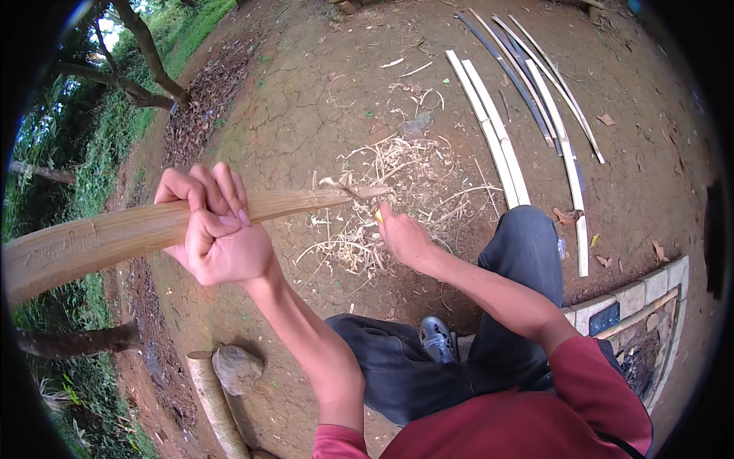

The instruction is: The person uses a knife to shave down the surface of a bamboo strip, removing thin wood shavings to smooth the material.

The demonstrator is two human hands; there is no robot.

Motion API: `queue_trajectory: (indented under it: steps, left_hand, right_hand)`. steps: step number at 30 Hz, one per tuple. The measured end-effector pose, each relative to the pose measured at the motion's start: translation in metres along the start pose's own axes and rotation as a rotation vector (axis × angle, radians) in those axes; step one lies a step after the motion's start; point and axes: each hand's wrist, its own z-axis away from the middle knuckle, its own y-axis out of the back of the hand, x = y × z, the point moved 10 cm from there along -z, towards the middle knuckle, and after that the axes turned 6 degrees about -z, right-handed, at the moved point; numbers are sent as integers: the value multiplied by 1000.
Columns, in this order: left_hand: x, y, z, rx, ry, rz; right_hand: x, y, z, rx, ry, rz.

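A long split bamboo strip (287, 203) comes in from the left edge, wide there and narrowing toward the middle. My left hand (218, 229) is wrapped round it, fingers curled over the top. At its narrow end my right hand (409, 241) is closed round a knife with a bit of yellow handle (378, 216) showing. The dark knife blade (356, 194) lies across the bamboo, and a pale curl of shaving (334, 183) stands up beside it. Most of the handle is hidden in my fist. Beneath, a heap of thin shavings (348, 249) covers the soil.
Pale bamboo strips (489, 130) and darker strips (505, 65) lie on the ground at the far right. Near right, a dark flat rectangular object (605, 319) rests on a brick border (634, 298). A stone (238, 370) and a log (210, 405) lie near left; tree trunks (149, 57) stand beyond.
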Motion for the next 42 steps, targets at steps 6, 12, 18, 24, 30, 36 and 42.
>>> queue_trajectory:
  steps: [6,12,18,24,30,36,42]
  left_hand:
    - [-3,15,-2,-57,36,95]
    - [-1,-3,5,-114,31,77]
    - [-2,-13,3,-67,33,74]
    - [-3,6,-4,-55,32,85]
    - [-1,-6,3,-77,43,61]
    - [-1,-8,3,-42,23,67]
    - [-2,-4,4,-73,57,93]
  right_hand:
    - [-41,22,-5,-9,39,-138]
    - [-63,25,13,-21,20,-206]
    - [4,-2,-3,-1,16,-86]
    - [-23,14,-4,-16,36,-193]
    - [-63,23,12,13,76,-230]
    - [18,-10,-5,1,-56,-152]
    - [-46,22,8,56,90,-217]
